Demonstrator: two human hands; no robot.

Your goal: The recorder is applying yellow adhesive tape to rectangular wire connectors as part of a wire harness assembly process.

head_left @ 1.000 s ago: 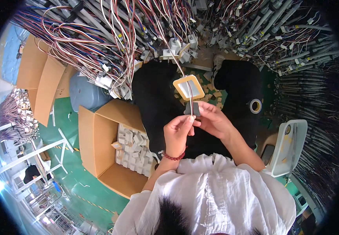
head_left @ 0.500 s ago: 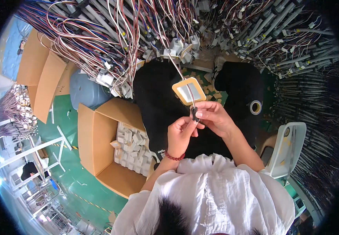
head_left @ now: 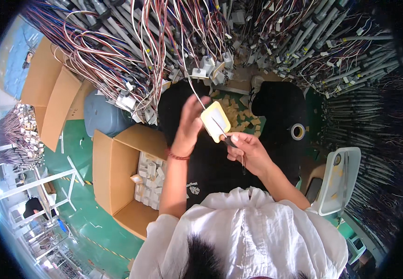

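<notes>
My right hand (head_left: 249,152) is closed, pinching a small black piece (head_left: 229,141) where a thin wire meets the lower corner of a white square housing with a pale yellow rim (head_left: 225,122). What exactly the black piece is, I cannot make out. A thin white wire (head_left: 195,91) rises from the housing toward the hanging bundles. Slightly blurred, my left hand (head_left: 189,124) is raised beside the housing, its thumb apart from its fingers, close to the wire. Nothing shows in its grasp.
Wire bundles (head_left: 164,37) hang ahead, with white housings (head_left: 203,69) at their ends. On my left stands an open cardboard box (head_left: 106,172) of white parts, behind it a blue-grey stool (head_left: 101,111). A roll of tape (head_left: 298,131) and a white bin (head_left: 343,181) lie right.
My left hand has let go near the black piece and moved up and left toward the wire. The housing has tilted and shifted slightly left and down; my right hand keeps its pinch.
</notes>
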